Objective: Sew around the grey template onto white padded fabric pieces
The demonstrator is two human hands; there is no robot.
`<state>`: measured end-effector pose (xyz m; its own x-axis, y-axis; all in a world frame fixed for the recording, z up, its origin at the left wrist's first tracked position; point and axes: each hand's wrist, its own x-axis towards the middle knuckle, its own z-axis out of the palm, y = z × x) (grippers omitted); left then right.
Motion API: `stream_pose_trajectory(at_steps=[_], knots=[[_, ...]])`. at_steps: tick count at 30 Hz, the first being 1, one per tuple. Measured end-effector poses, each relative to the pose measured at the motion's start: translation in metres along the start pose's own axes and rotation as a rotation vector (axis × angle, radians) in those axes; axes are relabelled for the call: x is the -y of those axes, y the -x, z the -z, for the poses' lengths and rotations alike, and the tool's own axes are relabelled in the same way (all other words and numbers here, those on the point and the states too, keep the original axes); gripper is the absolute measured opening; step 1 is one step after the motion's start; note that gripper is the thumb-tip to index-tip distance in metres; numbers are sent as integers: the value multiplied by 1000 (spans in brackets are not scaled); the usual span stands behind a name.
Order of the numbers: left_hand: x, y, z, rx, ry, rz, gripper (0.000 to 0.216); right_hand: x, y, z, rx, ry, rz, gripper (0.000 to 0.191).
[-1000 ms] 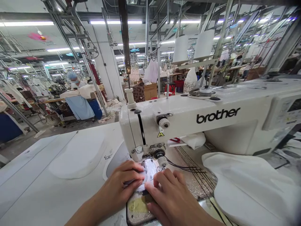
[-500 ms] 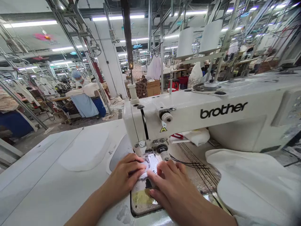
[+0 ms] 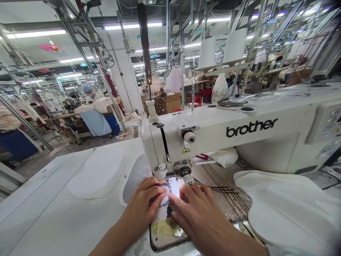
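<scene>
A white Brother sewing machine [image 3: 239, 131] stands across the table in front of me. Both my hands rest on its metal needle plate [image 3: 166, 229], right under the needle and presser foot [image 3: 170, 181]. My left hand [image 3: 142, 208] has its fingers curled, with the tips pressed on a small pale piece [image 3: 166, 201] lying on the plate. My right hand [image 3: 197, 213] lies beside it, fingers stretched forward and pressing the same spot. The piece is mostly hidden by my fingers.
A pile of white fabric [image 3: 282, 206] lies at the right of the table. A flat white cut piece [image 3: 98, 174] lies at the left. Two thread cones [image 3: 221, 51] stand above the machine. A person works at a far table [image 3: 87, 96] on the left.
The view has shifted slightly, and both hands have slid a little further in towards the needle. They stay pressed on the small piece.
</scene>
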<state>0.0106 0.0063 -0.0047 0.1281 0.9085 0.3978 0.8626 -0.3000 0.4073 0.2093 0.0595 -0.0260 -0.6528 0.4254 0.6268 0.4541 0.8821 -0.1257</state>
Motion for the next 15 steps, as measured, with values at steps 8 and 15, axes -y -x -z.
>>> stream_pose_trajectory(at_steps=[8, 15], knots=[[2, 1, -4, -14, -26, -11, 19, -2, 1, 0, 8, -45, 13, 22], [-1, 8, -6, -30, -78, -24, 20, -1, -1, 2, -3, -27, 18, 20]])
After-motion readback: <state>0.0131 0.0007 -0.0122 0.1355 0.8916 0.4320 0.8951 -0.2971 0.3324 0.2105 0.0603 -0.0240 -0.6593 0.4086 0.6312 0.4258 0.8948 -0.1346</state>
